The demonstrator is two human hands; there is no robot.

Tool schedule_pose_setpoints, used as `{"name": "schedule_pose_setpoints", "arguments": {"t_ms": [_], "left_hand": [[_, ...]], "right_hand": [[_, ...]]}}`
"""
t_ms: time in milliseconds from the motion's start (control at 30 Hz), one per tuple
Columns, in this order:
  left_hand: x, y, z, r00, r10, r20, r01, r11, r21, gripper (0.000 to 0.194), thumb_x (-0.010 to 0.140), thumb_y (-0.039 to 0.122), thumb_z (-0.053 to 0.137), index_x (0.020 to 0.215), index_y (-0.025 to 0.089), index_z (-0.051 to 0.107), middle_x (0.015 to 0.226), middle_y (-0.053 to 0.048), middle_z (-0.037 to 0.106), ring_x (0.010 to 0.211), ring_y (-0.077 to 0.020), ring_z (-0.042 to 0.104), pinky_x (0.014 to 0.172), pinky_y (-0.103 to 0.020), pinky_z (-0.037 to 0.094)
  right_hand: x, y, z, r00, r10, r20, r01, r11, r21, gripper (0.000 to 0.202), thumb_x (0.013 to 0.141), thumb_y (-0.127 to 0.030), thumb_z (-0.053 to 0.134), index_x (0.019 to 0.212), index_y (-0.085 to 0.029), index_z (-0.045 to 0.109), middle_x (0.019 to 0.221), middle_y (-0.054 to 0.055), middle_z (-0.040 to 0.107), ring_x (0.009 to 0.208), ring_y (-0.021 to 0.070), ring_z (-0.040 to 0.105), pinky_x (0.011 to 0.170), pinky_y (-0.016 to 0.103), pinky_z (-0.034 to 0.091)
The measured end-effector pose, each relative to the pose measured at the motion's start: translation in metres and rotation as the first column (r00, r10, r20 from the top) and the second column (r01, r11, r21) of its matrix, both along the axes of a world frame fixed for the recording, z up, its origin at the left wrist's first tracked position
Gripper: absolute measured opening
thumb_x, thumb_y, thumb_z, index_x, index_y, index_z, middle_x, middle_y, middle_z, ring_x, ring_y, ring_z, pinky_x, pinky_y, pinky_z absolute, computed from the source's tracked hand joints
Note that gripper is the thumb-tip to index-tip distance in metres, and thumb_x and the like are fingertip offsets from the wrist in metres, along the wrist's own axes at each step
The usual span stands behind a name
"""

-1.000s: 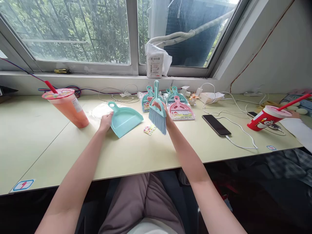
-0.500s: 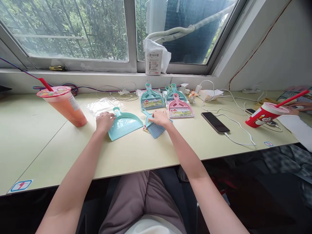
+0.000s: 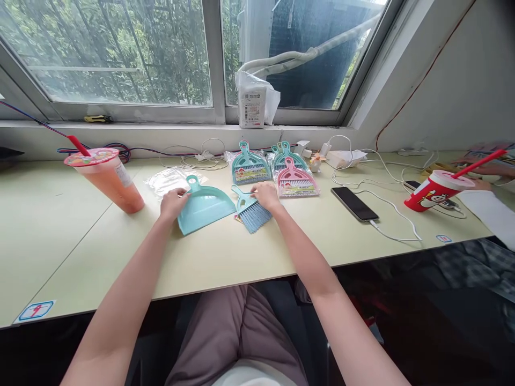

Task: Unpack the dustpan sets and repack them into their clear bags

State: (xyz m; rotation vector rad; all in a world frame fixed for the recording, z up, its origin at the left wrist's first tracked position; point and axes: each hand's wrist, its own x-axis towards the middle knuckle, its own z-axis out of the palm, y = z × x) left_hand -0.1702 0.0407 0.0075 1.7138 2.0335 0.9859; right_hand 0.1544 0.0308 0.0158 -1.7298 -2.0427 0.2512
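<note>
A small teal dustpan [image 3: 205, 206] lies flat on the pale green table [image 3: 225, 252]. My left hand [image 3: 172, 202] grips its left edge near the handle. Beside it on the right lies a small teal brush [image 3: 250, 210] with blue-grey bristles pointing toward me. My right hand [image 3: 265, 194] rests on the brush's right side and holds it down. A small coloured label peeks out under the brush. Behind them lie packaged dustpan sets: a teal set [image 3: 249, 166], another teal set [image 3: 286, 155] and a pink set [image 3: 295, 181].
An orange drink cup [image 3: 107, 179] with a red straw stands at the left. An empty clear bag [image 3: 169, 178] lies behind the dustpan. A black phone [image 3: 354, 203] on a white cable lies to the right. Another person's hand [image 3: 480, 185] and a red cup [image 3: 436, 190] are at far right.
My right hand brought the brush down from upright in the air and laid it flat on the table, over the coloured label. My left hand stayed on the dustpan.
</note>
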Motion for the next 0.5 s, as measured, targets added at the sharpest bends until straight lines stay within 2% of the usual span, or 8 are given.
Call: {"name": "schedule_pose_setpoints", "arguments": {"t_ms": [67,133,200,267,300,367,433,500], "left_hand": [[-0.004,0.004,0.001,0.97,0.053,0.238,-0.063,0.998,0.031,0.023,0.074,0.034,0.062,0.091,0.02,0.066,0.084,-0.006,0.068,0.081,-0.0241,0.062,0.071,-0.031,0.045],[-0.007,0.006,0.003,0.888,0.061,0.455,-0.1,0.993,0.062,0.028,0.072,0.031,0.06,0.098,0.019,0.064,0.076,-0.002,0.065,0.071,-0.0189,0.06,0.066,-0.028,0.044],[-0.007,0.007,0.005,0.798,-0.01,0.603,-0.066,0.992,0.104,0.033,0.071,0.032,0.062,0.101,0.018,0.064,0.076,-0.001,0.064,0.068,-0.0166,0.059,0.066,-0.026,0.045],[-0.003,0.003,0.008,0.734,-0.122,0.668,0.042,0.99,0.136,0.037,0.07,0.039,0.066,0.099,0.017,0.065,0.082,-0.003,0.067,0.074,-0.0176,0.062,0.07,-0.027,0.048],[0.002,-0.001,0.01,0.714,-0.17,0.679,0.112,0.985,0.129,0.039,0.07,0.045,0.068,0.098,0.017,0.066,0.085,-0.004,0.069,0.078,-0.0192,0.063,0.073,-0.028,0.049],[0.014,-0.01,0.013,0.698,-0.235,0.676,0.253,0.965,0.074,0.05,0.069,0.06,0.069,0.093,0.017,0.069,0.087,-0.007,0.071,0.084,-0.0235,0.065,0.076,-0.032,0.05],[0.029,-0.021,0.015,0.688,-0.319,0.652,0.412,0.911,0.011,0.061,0.069,0.073,0.064,0.091,0.016,0.07,0.087,-0.009,0.071,0.087,-0.0275,0.065,0.075,-0.034,0.05],[0.042,-0.03,0.016,0.68,-0.42,0.6,0.531,0.847,-0.009,0.063,0.068,0.074,0.064,0.092,0.016,0.07,0.091,-0.009,0.071,0.09,-0.0286,0.064,0.075,-0.034,0.049]], "right_hand": [[0.005,-0.001,0.006,0.937,0.103,-0.333,-0.13,0.99,-0.059,0.016,0.083,-0.026,0.069,0.097,-0.019,0.073,0.101,0.006,0.073,0.093,0.0191,0.064,0.087,0.033,0.045],[0.006,-0.005,0.013,0.746,0.205,-0.633,-0.32,0.945,-0.072,0.025,0.079,-0.033,0.072,0.098,-0.018,0.072,0.093,0.004,0.073,0.081,0.0153,0.064,0.079,0.029,0.048],[0.001,-0.01,0.019,0.555,0.258,-0.791,-0.45,0.892,-0.026,0.032,0.073,-0.04,0.075,0.096,-0.019,0.072,0.087,0.002,0.072,0.074,0.0134,0.063,0.074,0.027,0.049],[-0.012,-0.015,0.023,0.46,0.258,-0.85,-0.483,0.875,0.004,0.035,0.069,-0.043,0.077,0.094,-0.019,0.073,0.085,0.002,0.072,0.073,0.0131,0.063,0.071,0.026,0.048],[-0.02,-0.017,0.023,0.452,0.24,-0.859,-0.465,0.885,0.003,0.034,0.068,-0.042,0.078,0.093,-0.019,0.073,0.085,0.002,0.073,0.073,0.0135,0.064,0.071,0.026,0.048],[-0.038,-0.021,0.021,0.498,0.178,-0.849,-0.356,0.934,-0.013,0.029,0.068,-0.037,0.078,0.089,-0.018,0.073,0.084,0.003,0.073,0.076,0.0147,0.065,0.074,0.027,0.048],[-0.052,-0.025,0.017,0.608,0.103,-0.787,-0.178,0.984,-0.009,0.021,0.071,-0.033,0.076,0.085,-0.018,0.072,0.084,0.004,0.074,0.079,0.0159,0.066,0.078,0.028,0.048],[-0.061,-0.03,0.013,0.757,0.037,-0.652,-0.013,0.999,0.042,0.015,0.078,-0.033,0.072,0.084,-0.019,0.071,0.087,0.003,0.074,0.082,0.0174,0.066,0.08,0.03,0.047]]}}
